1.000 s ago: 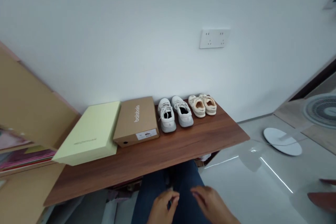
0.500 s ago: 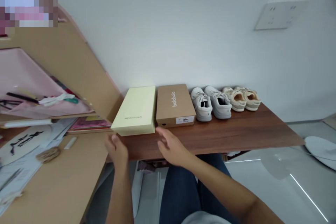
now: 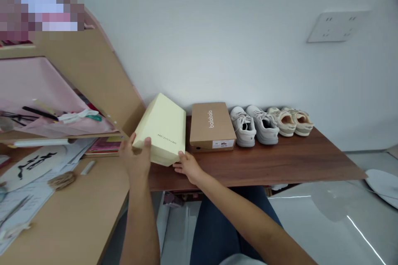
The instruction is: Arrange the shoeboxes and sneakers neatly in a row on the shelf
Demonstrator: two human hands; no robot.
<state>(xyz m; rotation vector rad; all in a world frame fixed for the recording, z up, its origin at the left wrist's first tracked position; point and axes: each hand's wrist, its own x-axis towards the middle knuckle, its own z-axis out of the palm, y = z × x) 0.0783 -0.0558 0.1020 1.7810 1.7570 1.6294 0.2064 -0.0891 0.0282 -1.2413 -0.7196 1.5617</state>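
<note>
A pale yellow shoebox is tilted, its left side raised, at the left end of the brown wooden board. My left hand grips its front left corner, thumb on the lid. At the front right corner, my right hand holds the box with the thumb near the lid's edge and the fingers low beside it. Just right of it lies a brown shoebox with a white label, untouched. Beyond that stand a pair of white-grey sneakers and a pair of cream shoes.
The wooden board runs along the white wall. On the left is a tan desk with papers, a coil of twine and a shelf panel close to the yellow box. A socket plate is on the wall.
Both hands have closed on the yellow shoebox, which lay flat before. Its left side has come up and the box has turned. The brown box and shoes stay in place.
</note>
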